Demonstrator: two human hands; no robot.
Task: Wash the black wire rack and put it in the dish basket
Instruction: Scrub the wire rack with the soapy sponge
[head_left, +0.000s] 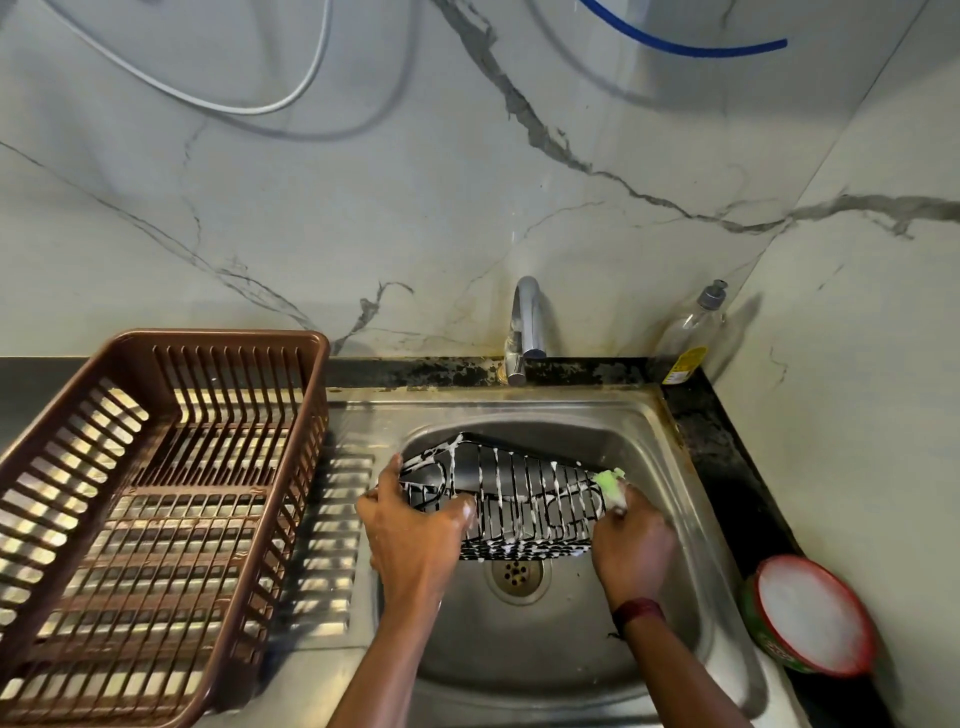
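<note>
Now the left hand (410, 535) curls round the left end of the rack (524, 499), thumb over the wires. The right hand (631, 545) pinches a green sponge (610, 480) against the right end. The soapy rack lies tilted in the sink (675, 467), its long axis running left to right between the hands. The basket (156, 353) stands just left of the sink, nearer the left hand, so after rinsing the carry probably goes leftward.

One head-worn wide-angle camera looks forward and down, close above the sink (623, 410), facing the marble wall (363, 208).
</note>
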